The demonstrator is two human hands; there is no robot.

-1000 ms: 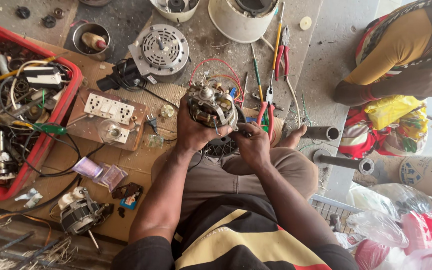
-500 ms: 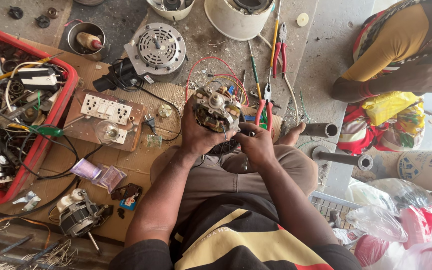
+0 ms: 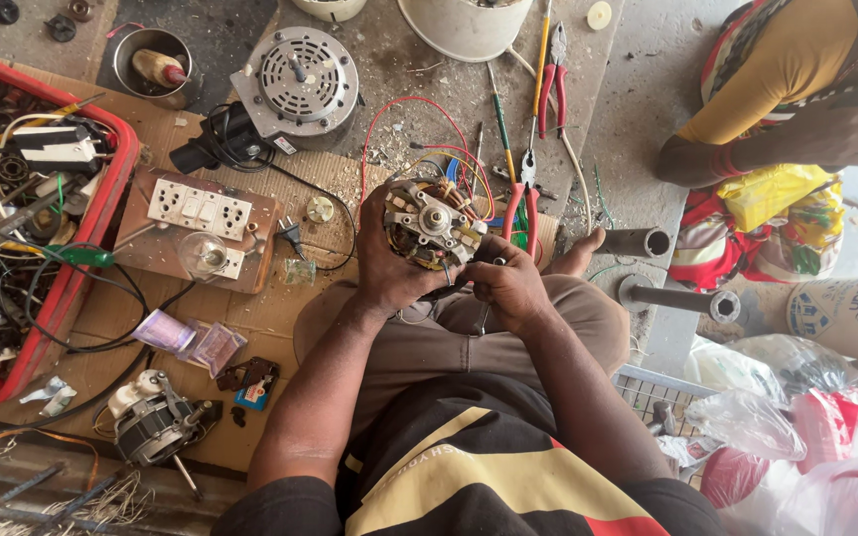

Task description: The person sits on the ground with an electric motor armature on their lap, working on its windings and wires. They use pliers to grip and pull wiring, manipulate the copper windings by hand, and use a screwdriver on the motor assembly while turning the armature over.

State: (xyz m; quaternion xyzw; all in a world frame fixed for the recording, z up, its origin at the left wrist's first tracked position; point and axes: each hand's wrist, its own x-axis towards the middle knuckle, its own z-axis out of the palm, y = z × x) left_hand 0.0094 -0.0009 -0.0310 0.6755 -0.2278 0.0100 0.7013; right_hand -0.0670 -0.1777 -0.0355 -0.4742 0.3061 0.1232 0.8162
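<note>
— Where was the motor stator (image 3: pixel 433 226), and which way did it face?

— Over the person's lap, above the cardboard. Its shaft pointed up at the camera, so the long axis ran almost straight toward the lens.

— And the hands?

— The left hand (image 3: pixel 381 260) was clamped around its left side. The right hand (image 3: pixel 504 280) was closed at its lower right edge, fingers pinching something too small to tell.

— What lay around it?

— Two pliers (image 3: pixel 554 77) with red handles, one grey fan motor (image 3: pixel 297 81), one switchboard (image 3: pixel 197 220) with a bulb, one small motor (image 3: pixel 155 425), one red tray (image 3: pixel 111 189).
</note>
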